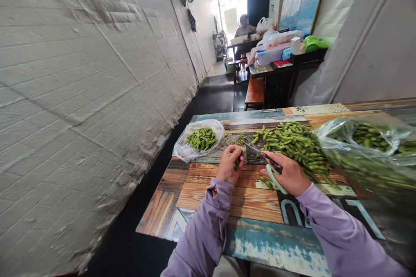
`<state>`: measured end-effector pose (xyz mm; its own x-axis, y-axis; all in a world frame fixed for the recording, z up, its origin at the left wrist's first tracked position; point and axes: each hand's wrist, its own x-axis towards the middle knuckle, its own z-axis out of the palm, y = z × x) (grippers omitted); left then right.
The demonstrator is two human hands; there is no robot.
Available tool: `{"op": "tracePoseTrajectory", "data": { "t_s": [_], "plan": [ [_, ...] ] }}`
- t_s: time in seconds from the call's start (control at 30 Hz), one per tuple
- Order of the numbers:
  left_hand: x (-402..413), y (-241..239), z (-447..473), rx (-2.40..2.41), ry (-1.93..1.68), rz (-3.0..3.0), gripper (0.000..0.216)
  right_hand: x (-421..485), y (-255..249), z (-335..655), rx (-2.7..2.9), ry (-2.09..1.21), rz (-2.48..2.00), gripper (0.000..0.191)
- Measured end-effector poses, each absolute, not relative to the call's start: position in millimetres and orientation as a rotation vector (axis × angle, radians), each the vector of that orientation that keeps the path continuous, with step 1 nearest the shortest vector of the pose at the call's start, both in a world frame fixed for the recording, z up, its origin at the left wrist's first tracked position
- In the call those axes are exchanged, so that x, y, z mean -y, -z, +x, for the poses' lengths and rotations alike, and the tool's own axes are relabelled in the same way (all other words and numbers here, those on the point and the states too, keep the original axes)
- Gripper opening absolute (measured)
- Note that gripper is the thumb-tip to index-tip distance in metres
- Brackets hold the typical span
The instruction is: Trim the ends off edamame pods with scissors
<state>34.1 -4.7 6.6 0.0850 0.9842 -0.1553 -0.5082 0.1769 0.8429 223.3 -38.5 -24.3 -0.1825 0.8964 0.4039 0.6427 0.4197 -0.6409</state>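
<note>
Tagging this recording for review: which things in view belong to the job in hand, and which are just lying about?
Job:
scissors in right hand
likely pod in left hand
pod pile
small pod bag
large pod bag

Lying about:
plastic tub
white box
wooden bench

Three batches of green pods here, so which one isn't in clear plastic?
The middle pile, loose on the table just beyond the right hand; the left batch and the right batch both sit in clear plastic.

Green pods [289, 143]; mint-handled scissors [273, 178]; lilac sleeves [208, 220]; table [208, 201] plank-patterned, brown, teal, cream; white brick-patterned wall [81, 95]
</note>
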Motion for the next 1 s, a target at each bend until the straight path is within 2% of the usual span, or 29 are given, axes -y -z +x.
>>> {"op": "tracePoseTrajectory", "data": {
  "t_s": [0.5,1.0],
  "plan": [
    [10.7,-8.3,40.2,-0.741,-1.222,0.546,0.038,42.4,25.6,217.4,2.022,-0.406,-1.259,0.052],
    [14.4,-10.0,40.1,-0.642,-1.151,0.565,0.041,39.3,29.4,220.5,2.039,-0.421,-1.221,0.050]
  ]
}}
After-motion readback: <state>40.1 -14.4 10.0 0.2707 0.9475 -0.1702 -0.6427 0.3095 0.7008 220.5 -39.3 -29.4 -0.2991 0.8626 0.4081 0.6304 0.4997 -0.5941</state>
